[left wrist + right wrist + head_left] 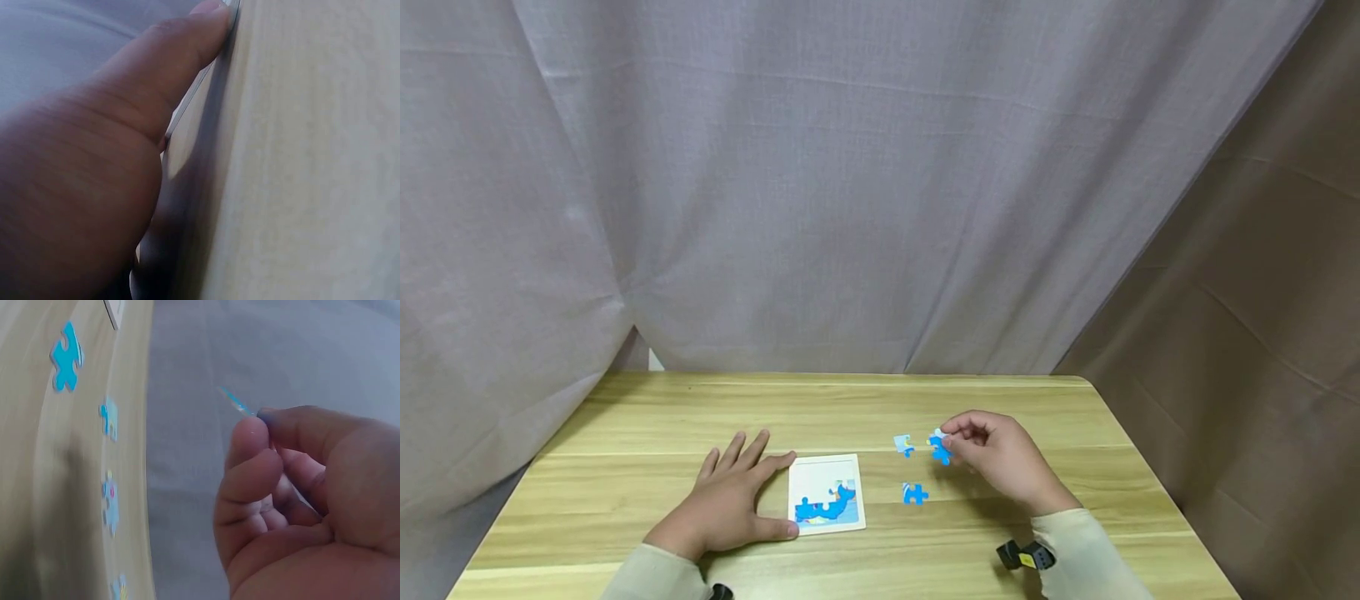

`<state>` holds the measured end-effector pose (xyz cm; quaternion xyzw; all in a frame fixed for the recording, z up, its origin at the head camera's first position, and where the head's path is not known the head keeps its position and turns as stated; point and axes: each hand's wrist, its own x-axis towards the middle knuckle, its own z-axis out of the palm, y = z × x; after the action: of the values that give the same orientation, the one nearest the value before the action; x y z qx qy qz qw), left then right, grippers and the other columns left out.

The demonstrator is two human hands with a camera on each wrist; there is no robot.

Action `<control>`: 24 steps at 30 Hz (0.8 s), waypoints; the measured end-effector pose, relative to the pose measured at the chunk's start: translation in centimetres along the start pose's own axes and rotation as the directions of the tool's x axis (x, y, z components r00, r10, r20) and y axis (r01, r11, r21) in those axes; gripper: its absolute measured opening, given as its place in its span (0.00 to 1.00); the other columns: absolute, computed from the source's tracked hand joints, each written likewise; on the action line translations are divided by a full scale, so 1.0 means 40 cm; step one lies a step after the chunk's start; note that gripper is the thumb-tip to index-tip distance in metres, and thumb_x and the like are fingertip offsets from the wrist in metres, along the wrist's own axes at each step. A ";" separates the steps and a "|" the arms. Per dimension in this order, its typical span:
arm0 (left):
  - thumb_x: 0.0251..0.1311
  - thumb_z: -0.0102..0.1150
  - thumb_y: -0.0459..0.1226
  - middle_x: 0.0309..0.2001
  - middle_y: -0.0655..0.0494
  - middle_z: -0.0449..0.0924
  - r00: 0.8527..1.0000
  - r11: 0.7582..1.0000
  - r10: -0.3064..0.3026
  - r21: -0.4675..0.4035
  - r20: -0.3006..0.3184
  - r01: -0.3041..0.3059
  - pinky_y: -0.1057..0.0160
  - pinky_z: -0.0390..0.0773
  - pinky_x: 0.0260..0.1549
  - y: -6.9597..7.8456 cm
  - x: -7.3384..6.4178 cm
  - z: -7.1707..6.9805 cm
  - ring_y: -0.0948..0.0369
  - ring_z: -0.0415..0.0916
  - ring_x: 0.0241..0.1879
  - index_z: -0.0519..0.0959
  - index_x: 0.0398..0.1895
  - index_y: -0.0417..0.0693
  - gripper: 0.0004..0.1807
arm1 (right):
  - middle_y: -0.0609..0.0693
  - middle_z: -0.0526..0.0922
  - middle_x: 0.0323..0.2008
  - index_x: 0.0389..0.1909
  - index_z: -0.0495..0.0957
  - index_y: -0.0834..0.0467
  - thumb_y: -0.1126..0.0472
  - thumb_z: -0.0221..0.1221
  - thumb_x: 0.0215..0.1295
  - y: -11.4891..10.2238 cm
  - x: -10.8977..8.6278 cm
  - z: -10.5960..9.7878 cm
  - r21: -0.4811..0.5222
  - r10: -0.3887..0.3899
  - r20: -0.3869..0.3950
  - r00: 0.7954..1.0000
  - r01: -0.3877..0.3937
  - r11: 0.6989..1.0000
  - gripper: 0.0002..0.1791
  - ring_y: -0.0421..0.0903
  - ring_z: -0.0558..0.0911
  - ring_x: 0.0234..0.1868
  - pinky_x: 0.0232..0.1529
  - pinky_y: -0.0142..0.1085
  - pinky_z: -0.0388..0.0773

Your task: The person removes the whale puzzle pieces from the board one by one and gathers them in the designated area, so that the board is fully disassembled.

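Puzzle board point(811, 477), part-filled, has the left hand point(730, 497) spread wide at its left edge, thumb and forefinger touching, a loose blue piece point(915, 494) near its right, the right hand point(1006, 460) pinching another piece point(233, 398) farther right, grey curtain point(850, 208) beyond.

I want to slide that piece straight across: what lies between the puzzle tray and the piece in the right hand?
In the head view, a pale puzzle piece and, nearer the person, a blue puzzle piece lie there on the table.
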<state>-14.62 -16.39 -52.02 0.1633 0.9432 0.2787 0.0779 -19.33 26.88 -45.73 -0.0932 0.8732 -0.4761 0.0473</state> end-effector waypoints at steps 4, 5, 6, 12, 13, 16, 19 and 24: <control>0.48 0.78 0.76 0.93 0.42 0.50 1.000 1.000 -0.002 0.003 0.001 0.002 0.17 0.38 0.81 0.000 -0.001 0.001 0.28 0.39 0.91 0.72 0.85 0.71 0.59 | 0.55 0.91 0.35 0.52 0.90 0.55 0.52 0.73 0.77 0.033 -0.010 -0.021 0.057 0.054 0.007 0.999 -0.054 0.997 0.12 0.58 0.89 0.36 0.36 0.40 0.90; 0.48 0.78 0.76 0.93 0.42 0.49 1.000 1.000 -0.005 0.003 0.003 0.005 0.17 0.37 0.81 -0.001 0.000 0.002 0.29 0.38 0.91 0.72 0.85 0.71 0.59 | 0.56 0.91 0.36 0.52 0.90 0.57 0.53 0.73 0.77 0.039 -0.012 -0.025 0.064 0.059 0.011 0.998 -0.060 0.996 0.13 0.57 0.89 0.36 0.36 0.39 0.90; 0.48 0.78 0.76 0.93 0.42 0.49 1.000 1.000 -0.006 0.004 0.003 0.006 0.17 0.37 0.81 -0.002 0.001 0.002 0.29 0.38 0.91 0.72 0.85 0.71 0.60 | 0.56 0.91 0.35 0.53 0.90 0.57 0.53 0.72 0.78 0.045 -0.014 -0.029 0.068 0.068 0.011 0.998 -0.069 0.995 0.13 0.56 0.89 0.36 0.35 0.39 0.89; 0.48 0.78 0.77 0.93 0.43 0.49 1.000 1.000 -0.011 0.017 -0.006 0.011 0.17 0.37 0.81 -0.009 0.008 0.004 0.30 0.38 0.91 0.72 0.86 0.71 0.60 | 0.58 0.90 0.37 0.55 0.88 0.63 0.58 0.71 0.79 0.070 -0.017 -0.038 0.110 0.123 0.024 0.992 -0.125 0.986 0.14 0.49 0.89 0.35 0.34 0.36 0.88; 0.48 0.77 0.77 0.93 0.43 0.49 1.000 1.000 -0.012 0.020 -0.007 0.012 0.18 0.37 0.82 -0.010 0.009 0.004 0.30 0.38 0.91 0.72 0.86 0.71 0.60 | 0.57 0.90 0.37 0.55 0.88 0.63 0.58 0.71 0.79 0.075 -0.016 -0.036 0.115 0.130 0.035 0.991 -0.133 0.984 0.14 0.48 0.89 0.35 0.34 0.35 0.88; 0.48 0.78 0.77 0.93 0.42 0.49 1.000 1.000 -0.008 0.018 -0.005 0.008 0.17 0.38 0.81 -0.010 0.006 0.004 0.29 0.38 0.91 0.72 0.85 0.71 0.60 | 0.57 0.89 0.35 0.53 0.87 0.64 0.59 0.70 0.79 0.091 -0.014 -0.025 0.117 0.148 0.074 0.986 -0.156 0.981 0.12 0.47 0.87 0.34 0.32 0.35 0.88; 0.49 0.78 0.76 0.93 0.41 0.49 1.000 1.000 -0.003 0.009 0.000 0.003 0.16 0.38 0.81 -0.008 0.003 0.002 0.28 0.38 0.91 0.72 0.85 0.70 0.59 | 0.55 0.88 0.33 0.51 0.87 0.64 0.60 0.70 0.79 0.108 -0.013 -0.011 0.093 0.155 0.117 0.981 -0.167 0.982 0.11 0.46 0.86 0.31 0.29 0.35 0.86; 0.49 0.78 0.77 0.93 0.41 0.49 1.000 1.000 0.004 0.016 -0.002 -0.004 0.16 0.39 0.80 -0.006 0.003 0.000 0.29 0.39 0.91 0.72 0.85 0.70 0.59 | 0.53 0.87 0.28 0.47 0.88 0.61 0.59 0.72 0.77 0.130 -0.013 0.008 0.028 0.178 0.142 0.974 -0.183 0.983 0.09 0.45 0.84 0.28 0.26 0.34 0.83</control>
<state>-14.78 -16.53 -52.17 0.1657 0.9451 0.2715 0.0748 -19.40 29.48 -50.27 -0.0455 0.8626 -0.4801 0.1530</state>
